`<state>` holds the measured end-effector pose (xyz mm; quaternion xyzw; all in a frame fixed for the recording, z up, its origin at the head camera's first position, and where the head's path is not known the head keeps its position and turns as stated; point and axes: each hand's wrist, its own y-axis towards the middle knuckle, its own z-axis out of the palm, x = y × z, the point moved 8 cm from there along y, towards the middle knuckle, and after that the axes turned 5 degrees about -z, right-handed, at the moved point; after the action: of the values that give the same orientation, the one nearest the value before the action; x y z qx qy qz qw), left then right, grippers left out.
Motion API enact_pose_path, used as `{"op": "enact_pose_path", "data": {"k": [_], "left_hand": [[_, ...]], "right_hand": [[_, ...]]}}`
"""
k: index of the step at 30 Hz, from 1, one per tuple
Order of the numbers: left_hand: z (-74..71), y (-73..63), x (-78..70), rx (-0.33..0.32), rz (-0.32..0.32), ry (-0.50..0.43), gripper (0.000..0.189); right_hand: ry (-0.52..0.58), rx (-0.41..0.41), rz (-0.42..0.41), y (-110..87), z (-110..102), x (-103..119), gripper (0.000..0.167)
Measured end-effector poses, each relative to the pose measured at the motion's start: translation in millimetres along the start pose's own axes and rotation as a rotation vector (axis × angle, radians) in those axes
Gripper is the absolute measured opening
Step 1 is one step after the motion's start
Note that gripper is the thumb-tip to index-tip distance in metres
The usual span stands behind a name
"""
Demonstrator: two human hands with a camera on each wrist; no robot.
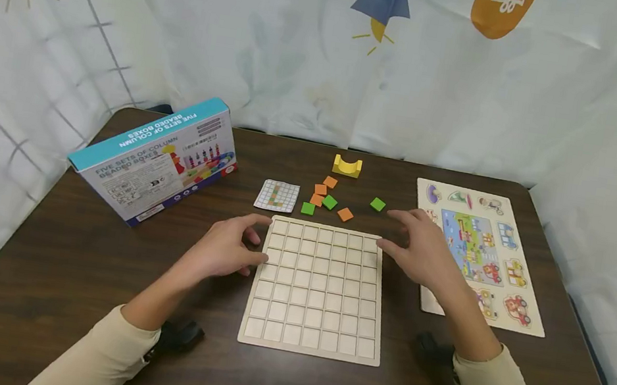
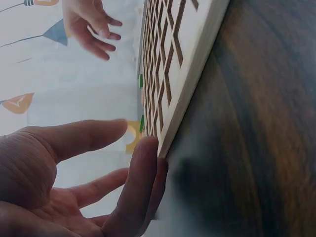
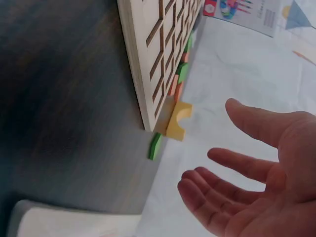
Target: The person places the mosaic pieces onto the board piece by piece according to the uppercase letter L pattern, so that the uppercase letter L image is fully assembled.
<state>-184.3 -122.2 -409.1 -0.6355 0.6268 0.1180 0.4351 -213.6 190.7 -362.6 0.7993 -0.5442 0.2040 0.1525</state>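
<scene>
A wooden grid board [image 1: 318,290] of square cells lies on the dark table. My left hand [image 1: 231,244] is at its far left corner, thumb and fingers spread apart, with fingertips at the board's edge. In the left wrist view the left hand [image 2: 98,173] holds nothing, though I cannot tell whether it touches the edge. My right hand [image 1: 425,250] hovers by the far right corner, its fingers [image 3: 217,197] loosely extended and nothing in them. Behind the board lie several orange tiles [image 1: 345,214] and green tiles [image 1: 378,204], plus a small card [image 1: 276,196] with a coloured grid pattern.
A yellow arched block [image 1: 347,166] stands behind the tiles. At the left is a blue-topped box [image 1: 154,159] of beaded toys. A picture puzzle board [image 1: 512,309] lies at the right, partly under my right forearm. A white printed curtain [image 1: 317,54] surrounds the table.
</scene>
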Motion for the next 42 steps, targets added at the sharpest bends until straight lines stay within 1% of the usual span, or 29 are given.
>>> {"op": "enact_pose_path", "data": {"k": [2, 4, 7, 12, 15, 18, 21, 26, 32, 37, 42], "left_hand": [[4.5, 2.9, 2.0, 0.034, -0.027, -0.032, 0.069], [7.1, 5.3, 3.5, 0.049, -0.046, -0.049, 0.068], [9.3, 7.8, 4.1, 0.056, -0.045, -0.043, 0.068], [9.8, 9.4, 2.8, 0.034, -0.017, 0.043, 0.073], [9.0, 9.8, 1.2, 0.004, 0.008, 0.103, 0.074], [8.6, 9.8, 0.9, -0.017, 0.02, 0.129, 0.073], [8.6, 9.7, 1.5, -0.03, 0.018, 0.137, 0.072], [9.6, 9.4, 2.7, -0.042, 0.015, 0.134, 0.077], [9.6, 7.1, 2.1, -0.059, 0.01, 0.159, 0.081], [12.8, 3.5, 0.4, -0.053, -0.008, 0.136, 0.082], [13.9, 2.3, 0.1, -0.059, -0.031, 0.115, 0.083]], "right_hand": [[0.009, 0.01, -0.015, 7.3, 2, 2, 0.057], [0.019, 0.028, -0.031, 14.9, 6, 3, 0.056], [0.039, 0.072, -0.043, 27.4, 12, 5, 0.054], [0.073, 0.127, -0.044, 47.4, 20, 9, 0.051], [0.083, 0.144, -0.038, 57.9, 24, 12, 0.049], [0.085, 0.162, -0.036, 66.8, 29, 14, 0.047], [0.074, 0.171, -0.043, 74.2, 34, 15, 0.046], [0.064, 0.179, -0.034, 83.3, 41, 13, 0.044], [0.049, 0.193, 0.001, 90.6, 49, 12, 0.039], [0.046, 0.198, 0.04, 94.6, 54, 10, 0.035], [0.054, 0.177, 0.047, 98.0, 56, 10, 0.032]]}}
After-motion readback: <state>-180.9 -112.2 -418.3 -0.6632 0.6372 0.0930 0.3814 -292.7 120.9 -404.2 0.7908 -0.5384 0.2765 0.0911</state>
